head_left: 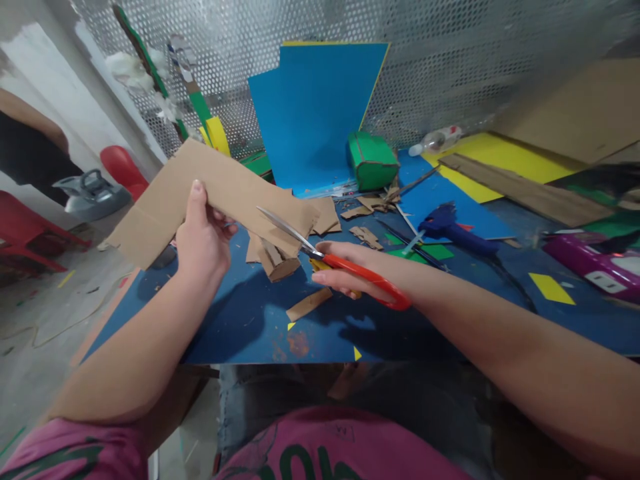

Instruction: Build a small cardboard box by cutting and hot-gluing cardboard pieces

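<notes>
My left hand (205, 233) pinches a bent strip of brown cardboard (230, 180), thumb on its near face and fingers behind. The strip is held up above the blue table, angled like a wide V. My right hand (345, 270) grips a pair of scissors (367, 277) by the red-orange handles, with some fingers hidden under them. The metal blades point left and lie against the right end of the cardboard. Whether the blades are apart or closed is hard to make out. Below them sit a small folded cardboard piece (280, 260) and a loose cardboard strip (309, 305).
Blue boards (320, 113) lean on the perforated metal wall. A green box (373, 160), cardboard scraps (367, 237), a blue glue gun (460, 230), a plastic bottle (440, 140) and a purple device (593, 263) occupy the table. Red chairs (30, 223) and another person (30, 147) are at left.
</notes>
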Motion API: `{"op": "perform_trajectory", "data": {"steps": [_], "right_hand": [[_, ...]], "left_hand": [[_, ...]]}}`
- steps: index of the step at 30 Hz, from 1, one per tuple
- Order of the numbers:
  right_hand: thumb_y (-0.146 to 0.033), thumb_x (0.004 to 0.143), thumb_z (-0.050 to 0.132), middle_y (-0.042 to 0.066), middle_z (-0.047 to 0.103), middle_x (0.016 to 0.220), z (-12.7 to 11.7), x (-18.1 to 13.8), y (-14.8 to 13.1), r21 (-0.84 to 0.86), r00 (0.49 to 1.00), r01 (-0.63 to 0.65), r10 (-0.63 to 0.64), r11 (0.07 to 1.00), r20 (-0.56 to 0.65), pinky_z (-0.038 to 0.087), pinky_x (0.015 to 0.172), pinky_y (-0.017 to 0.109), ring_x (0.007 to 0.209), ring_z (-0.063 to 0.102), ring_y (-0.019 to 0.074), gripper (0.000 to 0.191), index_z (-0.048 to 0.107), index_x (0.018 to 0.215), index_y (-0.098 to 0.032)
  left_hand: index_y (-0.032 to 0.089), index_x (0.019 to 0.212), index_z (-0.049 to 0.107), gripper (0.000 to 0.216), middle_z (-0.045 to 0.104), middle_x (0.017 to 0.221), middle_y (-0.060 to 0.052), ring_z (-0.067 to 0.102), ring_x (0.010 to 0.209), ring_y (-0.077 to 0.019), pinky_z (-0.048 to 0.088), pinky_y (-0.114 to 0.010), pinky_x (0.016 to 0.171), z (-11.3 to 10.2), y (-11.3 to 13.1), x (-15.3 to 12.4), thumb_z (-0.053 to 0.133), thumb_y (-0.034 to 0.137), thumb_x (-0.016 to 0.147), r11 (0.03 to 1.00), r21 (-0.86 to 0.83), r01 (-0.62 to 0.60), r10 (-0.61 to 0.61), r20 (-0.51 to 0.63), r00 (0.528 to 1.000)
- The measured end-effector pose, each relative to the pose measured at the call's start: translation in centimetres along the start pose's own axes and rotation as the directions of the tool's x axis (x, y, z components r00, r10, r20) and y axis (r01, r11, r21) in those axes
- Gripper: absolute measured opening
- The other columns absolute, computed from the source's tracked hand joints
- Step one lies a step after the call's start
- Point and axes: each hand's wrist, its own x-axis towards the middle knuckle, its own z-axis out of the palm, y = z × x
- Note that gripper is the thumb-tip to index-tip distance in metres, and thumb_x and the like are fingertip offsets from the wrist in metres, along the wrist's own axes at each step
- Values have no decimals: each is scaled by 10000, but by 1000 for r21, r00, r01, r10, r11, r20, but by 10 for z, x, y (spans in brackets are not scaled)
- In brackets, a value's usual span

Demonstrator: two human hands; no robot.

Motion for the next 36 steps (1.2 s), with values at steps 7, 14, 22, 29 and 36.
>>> {"op": "perform_trajectory", "data": {"steps": [7,14,22,29,36], "right_hand": [[-611,873,843,-82,494,643,-1,6,0,-48,998,-6,8,999,62,450,545,270,552,508,128,491,499,876,-260],[-560,900,791,-81,494,643,2,2,-3,13,999,28,-28,1000,26,470,554,267,552,504,124,412,517,893,-252],[-408,910,760,-83,504,625,6,-1,-5,-64,998,-20,17,998,-55,465,513,255,515,512,123,268,546,871,-252],[-361,893,738,-70,519,608,7,-6,-13,-126,993,20,-34,992,-114,401,536,270,516,504,126,187,601,877,-235],[-290,838,690,-62,509,639,9,-6,-13,-150,989,25,-47,988,-142,406,534,276,527,491,137,137,559,852,-253]], "left_hand": [[246,659,518,570,485,518,35,510,469,-116,436,-250,443,3,2,-7,786,633,980,1000,3,3,-3,16,1000],[236,630,516,608,511,518,28,533,468,-112,427,-248,436,6,-1,-15,819,664,938,997,2,79,-79,24,997],[231,642,557,598,496,544,43,560,466,-111,420,-265,463,8,-2,-23,847,688,896,997,21,80,-81,44,996],[232,668,585,528,502,584,33,555,502,-112,409,-263,469,8,-1,-26,807,613,956,998,8,62,-62,47,997],[232,698,587,513,511,603,23,564,536,-125,369,-254,458,7,-1,-25,799,611,970,999,19,45,-46,55,997]]}}
